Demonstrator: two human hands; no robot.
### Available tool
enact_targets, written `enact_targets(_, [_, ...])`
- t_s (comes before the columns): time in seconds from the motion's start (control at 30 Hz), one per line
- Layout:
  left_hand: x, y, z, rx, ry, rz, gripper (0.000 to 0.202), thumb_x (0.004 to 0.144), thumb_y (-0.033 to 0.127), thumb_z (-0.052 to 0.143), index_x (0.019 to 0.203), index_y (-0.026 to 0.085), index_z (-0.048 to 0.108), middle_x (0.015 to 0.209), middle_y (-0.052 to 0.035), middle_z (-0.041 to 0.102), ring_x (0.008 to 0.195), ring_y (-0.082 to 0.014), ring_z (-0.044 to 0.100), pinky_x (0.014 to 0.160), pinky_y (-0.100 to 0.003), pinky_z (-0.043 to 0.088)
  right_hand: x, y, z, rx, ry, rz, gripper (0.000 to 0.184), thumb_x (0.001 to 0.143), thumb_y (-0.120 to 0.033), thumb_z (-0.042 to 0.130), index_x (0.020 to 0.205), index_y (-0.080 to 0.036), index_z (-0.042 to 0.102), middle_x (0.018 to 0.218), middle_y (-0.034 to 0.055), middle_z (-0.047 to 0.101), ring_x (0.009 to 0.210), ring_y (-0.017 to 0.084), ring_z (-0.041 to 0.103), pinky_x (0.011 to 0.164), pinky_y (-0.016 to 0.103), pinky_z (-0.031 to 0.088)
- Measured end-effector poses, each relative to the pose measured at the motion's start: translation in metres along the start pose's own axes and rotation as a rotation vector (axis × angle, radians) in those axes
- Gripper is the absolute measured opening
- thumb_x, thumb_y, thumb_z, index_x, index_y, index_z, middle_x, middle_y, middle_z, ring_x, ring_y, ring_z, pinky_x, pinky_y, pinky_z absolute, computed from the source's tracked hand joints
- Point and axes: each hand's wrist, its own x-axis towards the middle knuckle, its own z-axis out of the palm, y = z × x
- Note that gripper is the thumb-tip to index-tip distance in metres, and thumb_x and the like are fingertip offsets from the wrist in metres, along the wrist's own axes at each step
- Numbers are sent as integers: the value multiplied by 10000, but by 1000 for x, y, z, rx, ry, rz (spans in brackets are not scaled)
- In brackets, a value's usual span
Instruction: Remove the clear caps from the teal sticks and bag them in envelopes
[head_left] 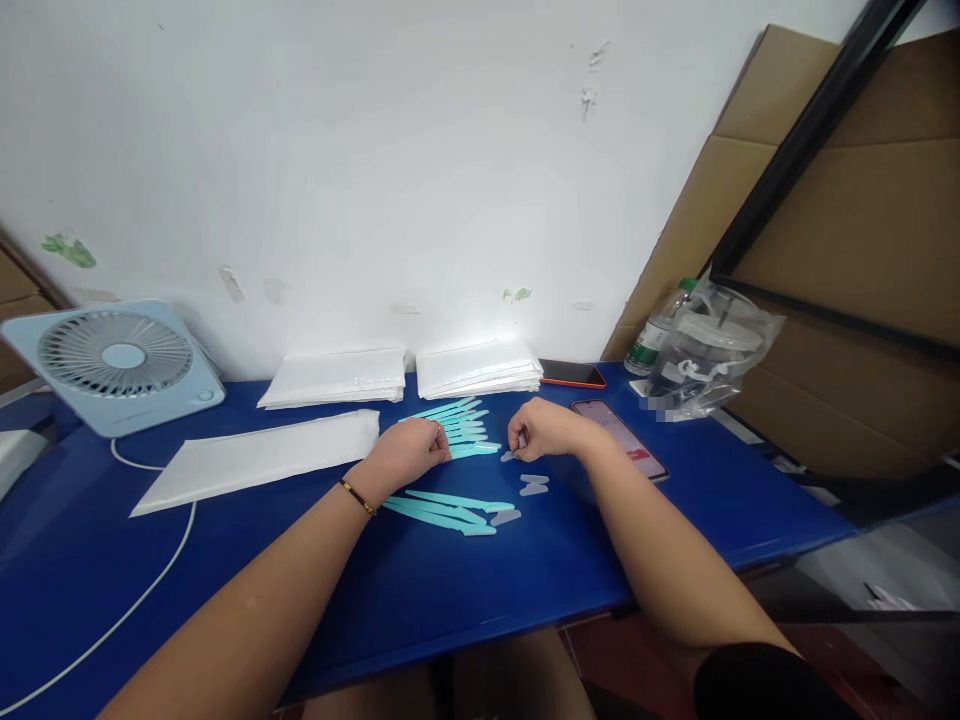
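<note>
One left hand [409, 452] pinching teal stick [474, 451], one right hand [549, 430] pinching clear cap [507, 456]; three more caps [534, 490], two phones [643, 457].

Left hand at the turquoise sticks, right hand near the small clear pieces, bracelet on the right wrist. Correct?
One slip: the bracelet is on the left wrist, as the head view shows. The rest stands: left hand at the turquoise sticks, right hand near the small clear pieces.
</note>
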Motion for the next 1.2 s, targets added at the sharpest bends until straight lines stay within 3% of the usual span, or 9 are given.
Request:
enact_targets(0.27, [-1,2,0,21,22,53,185,758,363,547,713,207,638,731,-21,671,668,-160,582,523,-234,360,2,0,1,108,-2,-28,123,653,-182,590,704,-149,697,667,9,668,592,117,572,552,194,389])
enact_targets(0.47, [2,2,4,120,90,81,143,776,324,548,725,220,632,756,-7,665,705,-172,585,573,-251,371,17,-6,14,84,95,-77,158,711,-186,565,765,-156,711,697,14,680,617,117,576,562,197,376])
enact_targets(0.63, [-1,7,1,127,206,39,178,776,306,550,893,205,637,908,-34,662,785,-183,591,660,-263,398,10,0,6,107,152,3,152,709,-235,607,786,-158,712,713,23,683,634,121,583,566,199,382])
enact_targets(0.7, [-4,10,-3,20,109,75,209,767,366,561,882,214,645,887,-21,663,754,-167,590,630,-250,401,-1,4,-3,159,43,11,184,663,-289,663,787,-162,711,691,15,676,618,121,579,550,198,386])
enact_targets(0.8, [-8,13,-5,-147,-174,154,265,688,457,630,822,231,665,784,8,661,686,-142,587,558,-221,397,-13,10,-11,219,-202,27,265,571,-317,732,786,-164,713,649,0,661,577,116,565,521,193,386])
enact_targets(0.9, [-7,9,-2,-209,-301,162,279,632,456,673,795,230,664,737,14,657,654,-133,585,529,-207,393,-12,10,-9,200,-281,64,239,545,-294,736,745,-165,715,616,-4,647,544,110,546,494,189,377])
enact_targets(1.07, [0,0,4,-132,-114,72,233,724,427,571,746,211,656,735,-10,662,661,-143,579,536,-219,380,-2,5,0,214,-154,78,153,638,-264,646,738,-169,711,612,5,650,532,112,547,491,196,382])
enact_targets(1.2, [1,-1,4,-86,-62,41,226,737,409,554,741,207,653,739,-17,673,665,-149,581,532,-223,366,1,1,2,188,-87,43,137,650,-246,638,738,-168,710,654,10,668,569,114,568,531,195,396])
